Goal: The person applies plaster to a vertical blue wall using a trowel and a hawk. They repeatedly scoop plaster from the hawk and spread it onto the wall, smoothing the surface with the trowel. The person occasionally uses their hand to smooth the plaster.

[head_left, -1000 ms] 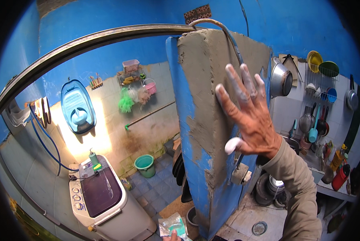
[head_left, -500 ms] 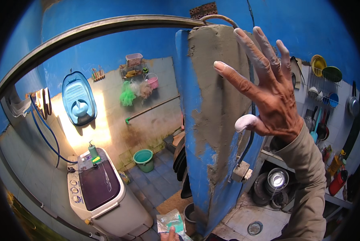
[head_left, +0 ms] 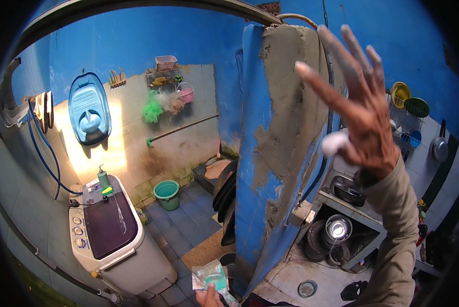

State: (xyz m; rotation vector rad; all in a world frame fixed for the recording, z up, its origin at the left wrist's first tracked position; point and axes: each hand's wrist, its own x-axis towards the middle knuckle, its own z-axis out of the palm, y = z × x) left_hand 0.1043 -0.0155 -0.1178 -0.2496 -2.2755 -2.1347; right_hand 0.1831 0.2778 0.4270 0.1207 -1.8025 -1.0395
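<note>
My right hand (head_left: 365, 120) is raised with its fingers spread, blurred a little, and holds nothing. Pale powder or putty coats its thumb and fingertips. It hovers in front of the right side of a wall end (head_left: 293, 97), which has grey-brown plaster over blue paint; I cannot tell whether any finger touches it. Low in the view, my left hand (head_left: 207, 295) grips a putty knife (head_left: 202, 275) with a wide, stained blade and a green patch. Its lower part is partly hidden by the fingers and the picture's edge.
A washing machine (head_left: 137, 266) stands at left, near a green bucket (head_left: 167, 195). Dark round pans (head_left: 228, 204) lean against the wall's left side. A cable (head_left: 319, 176) and a socket box (head_left: 301, 212) are on its right side. Pots (head_left: 338, 229) sit under a counter at right.
The view has shifted, so the wall end appears further right and the washing machine further left. My left hand and the putty knife show higher. My right hand remains raised and spread.
</note>
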